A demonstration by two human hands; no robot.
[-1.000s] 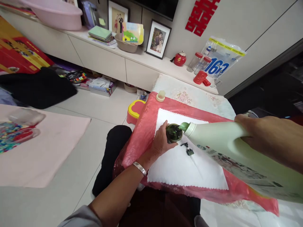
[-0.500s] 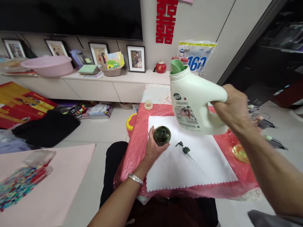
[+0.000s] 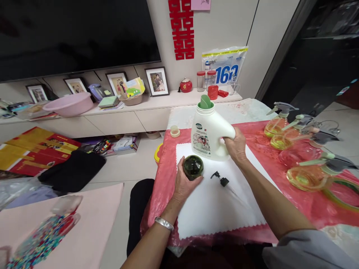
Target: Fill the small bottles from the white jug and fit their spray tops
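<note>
My left hand is wrapped round a dark green round bottle, its pump top off, on the white scalloped mat. With my right hand I grip the handle of a large white detergent jug, nearly upright at the mat's far edge. A green spout shows in the jug's open mouth. Whether its base rests on the mat I cannot tell. Between my hands lies a black pump head with a clear tube. The jug's pale cap sits at the table's far left corner.
Several spray bottles with yellowish or pink contents line the right side of the red table cover, near a roll of tape. Red-lidded jars stand on the cabinet behind. At left, colourful small pieces lie on a pink surface.
My right hand has brought the jug left and down, from a raised position to just behind the green bottle. My left hand stays on the bottle. The camera view has shifted.
</note>
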